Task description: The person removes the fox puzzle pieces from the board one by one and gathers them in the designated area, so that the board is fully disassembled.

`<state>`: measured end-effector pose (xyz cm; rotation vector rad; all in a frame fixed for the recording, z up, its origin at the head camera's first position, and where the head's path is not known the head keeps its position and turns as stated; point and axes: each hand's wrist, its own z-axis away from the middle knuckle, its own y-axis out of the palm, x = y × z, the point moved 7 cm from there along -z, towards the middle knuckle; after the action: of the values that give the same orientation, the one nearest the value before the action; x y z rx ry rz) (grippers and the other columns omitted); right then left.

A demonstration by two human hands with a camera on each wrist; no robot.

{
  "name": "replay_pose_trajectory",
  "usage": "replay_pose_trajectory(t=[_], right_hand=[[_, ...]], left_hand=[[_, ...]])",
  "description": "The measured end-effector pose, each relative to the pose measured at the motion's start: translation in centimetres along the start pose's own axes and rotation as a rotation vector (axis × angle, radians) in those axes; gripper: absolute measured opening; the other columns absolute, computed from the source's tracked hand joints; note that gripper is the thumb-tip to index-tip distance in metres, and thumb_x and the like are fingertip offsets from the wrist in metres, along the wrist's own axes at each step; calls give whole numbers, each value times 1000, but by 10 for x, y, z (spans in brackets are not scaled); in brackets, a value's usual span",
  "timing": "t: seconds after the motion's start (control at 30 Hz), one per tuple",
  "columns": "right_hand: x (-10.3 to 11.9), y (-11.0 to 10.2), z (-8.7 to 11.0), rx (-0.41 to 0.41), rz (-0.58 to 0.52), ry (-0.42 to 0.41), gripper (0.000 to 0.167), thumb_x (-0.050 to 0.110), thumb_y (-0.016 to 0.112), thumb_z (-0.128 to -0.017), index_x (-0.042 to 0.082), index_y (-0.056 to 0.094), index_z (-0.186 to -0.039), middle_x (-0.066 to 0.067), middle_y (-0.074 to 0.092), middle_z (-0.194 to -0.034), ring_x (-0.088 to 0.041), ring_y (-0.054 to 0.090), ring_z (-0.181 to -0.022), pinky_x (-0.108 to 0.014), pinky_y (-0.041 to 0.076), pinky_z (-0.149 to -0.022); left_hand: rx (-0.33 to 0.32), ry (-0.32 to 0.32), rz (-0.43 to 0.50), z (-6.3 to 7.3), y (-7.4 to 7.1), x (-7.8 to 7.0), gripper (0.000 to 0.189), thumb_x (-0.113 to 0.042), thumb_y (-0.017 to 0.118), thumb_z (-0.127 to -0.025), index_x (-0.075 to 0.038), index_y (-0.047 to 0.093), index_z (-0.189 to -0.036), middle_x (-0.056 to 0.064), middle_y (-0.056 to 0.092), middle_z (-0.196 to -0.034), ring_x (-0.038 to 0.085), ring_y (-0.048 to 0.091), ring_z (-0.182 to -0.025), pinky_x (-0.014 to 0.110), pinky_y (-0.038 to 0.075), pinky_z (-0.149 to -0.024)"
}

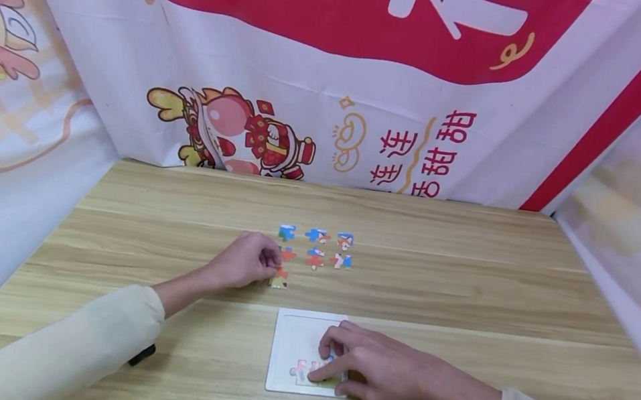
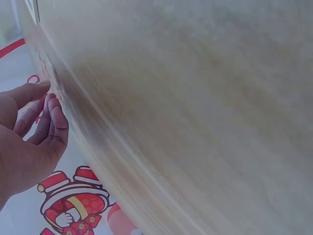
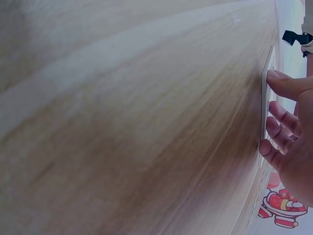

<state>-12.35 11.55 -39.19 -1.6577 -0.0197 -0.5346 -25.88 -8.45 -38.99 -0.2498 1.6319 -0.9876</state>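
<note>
My left hand [image 1: 248, 259] reaches in at the lower left of the loose jigsaw pieces, fingers bent. Its fingertips are right at an orange and yellow jigsaw piece [image 1: 280, 281]; I cannot tell whether they pinch it. In the left wrist view, thumb and fingertips of the left hand [image 2: 36, 125] come close together by the table. My right hand [image 1: 380, 368] rests on a white puzzle tray [image 1: 292, 339], its fingers touching pale joined jigsaw pieces [image 1: 302, 372] at the bottom right. The right thumb [image 3: 283, 84] lies extended along the tray in the right wrist view.
Beyond the tray on the wooden table [image 1: 468, 280], more loose pieces lie in rows, among them a blue and green piece [image 1: 287, 233] and a white and blue piece [image 1: 343, 262]. A printed cloth [image 1: 288, 74] hangs behind, with cloth walls at both sides.
</note>
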Motion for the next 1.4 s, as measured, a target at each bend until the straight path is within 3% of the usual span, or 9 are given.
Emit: replay_pose_trajectory(t=[0.33,0.53,0.7,0.87,1.17,1.4], right_hand=[[3,-2,-1,-3,33,-10,35,21,77,-95,28,74,-129,6,57,-117,-5,47,-101,-14,42,-90],[6,-3,-1,-11,60,-9,35,20,78,-94,27,74,-129,4,60,-119,-5,51,-103,-15,45,-93],[7,-2,0,-23,84,-16,34,20,79,-93,27,76,-126,5,61,-117,-6,54,-105,-15,46,-94],[7,-2,-1,-12,70,-7,31,21,78,-94,27,77,-124,6,62,-117,-6,54,-105,-15,46,-94],[8,-6,2,-41,59,-4,30,19,78,-94,25,77,-123,8,63,-117,-6,55,-105,-12,45,-90],[7,-6,8,-105,80,-38,25,18,80,-91,21,79,-116,6,63,-113,-7,57,-104,-17,48,-92]], left_hand=[[24,58,10,14,-1,-12,11,6,73,-88,-4,76,-89,-1,66,-81,14,59,-74,26,53,-67],[70,142,-3,23,10,-28,7,5,76,-87,-1,76,-90,-2,67,-79,10,59,-72,24,55,-67],[124,166,0,28,19,-40,5,2,76,-89,-2,76,-92,-3,65,-80,10,58,-74,24,55,-70],[137,216,-14,33,27,-50,5,3,77,-88,-2,76,-91,-4,65,-78,9,56,-73,23,53,-68],[225,216,6,49,50,-64,9,4,79,-85,-2,75,-91,-8,61,-74,4,53,-69,21,50,-63],[283,198,19,58,64,-69,17,0,84,-81,-2,78,-97,-6,61,-78,3,53,-70,20,49,-63]])
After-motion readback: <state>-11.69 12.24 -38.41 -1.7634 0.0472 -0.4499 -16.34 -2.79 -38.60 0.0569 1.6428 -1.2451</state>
